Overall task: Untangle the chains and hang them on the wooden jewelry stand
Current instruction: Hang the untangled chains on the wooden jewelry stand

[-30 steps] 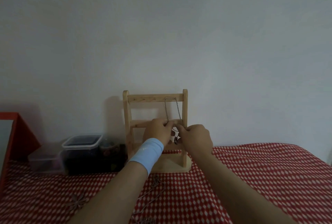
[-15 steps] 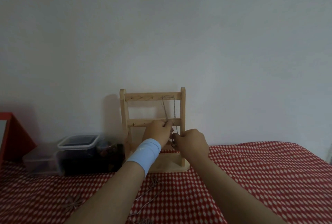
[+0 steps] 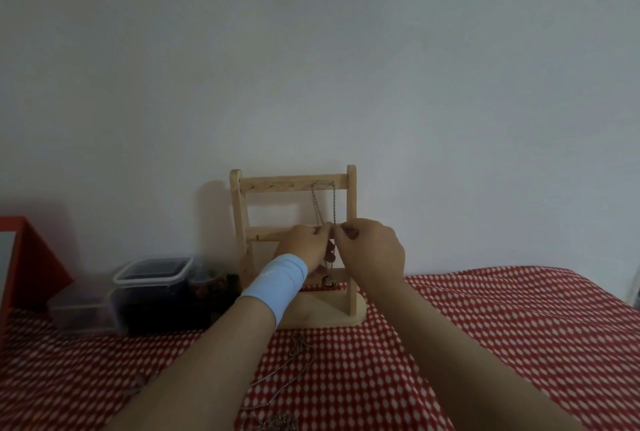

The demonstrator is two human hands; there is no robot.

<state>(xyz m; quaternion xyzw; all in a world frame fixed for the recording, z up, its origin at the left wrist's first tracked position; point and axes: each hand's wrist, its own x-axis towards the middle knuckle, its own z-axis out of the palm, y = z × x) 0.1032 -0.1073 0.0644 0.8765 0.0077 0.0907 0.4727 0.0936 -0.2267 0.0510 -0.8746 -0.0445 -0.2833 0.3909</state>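
Observation:
A wooden jewelry stand (image 3: 239, 209) with three rungs stands against the wall on the red checked cloth. A silver chain (image 3: 334, 204) hangs in two strands from hooks at the right of the top rung, and its pendant (image 3: 327, 280) dangles low. My left hand (image 3: 304, 249), with a blue wristband, pinches the left strand at the middle rung. My right hand (image 3: 372, 250) pinches the right strand beside it. More tangled chains (image 3: 294, 358) lie on the cloth in front of the stand, partly hidden by my left forearm.
Clear plastic containers (image 3: 152, 288) with dark contents stand left of the stand. A red box (image 3: 31, 257) sits at the far left. The cloth's (image 3: 502, 344) right half holds no objects. A plain wall rises behind.
Both hands rose slightly along the hanging chain to the middle rung, fingertips now closer together. The view shifted a little.

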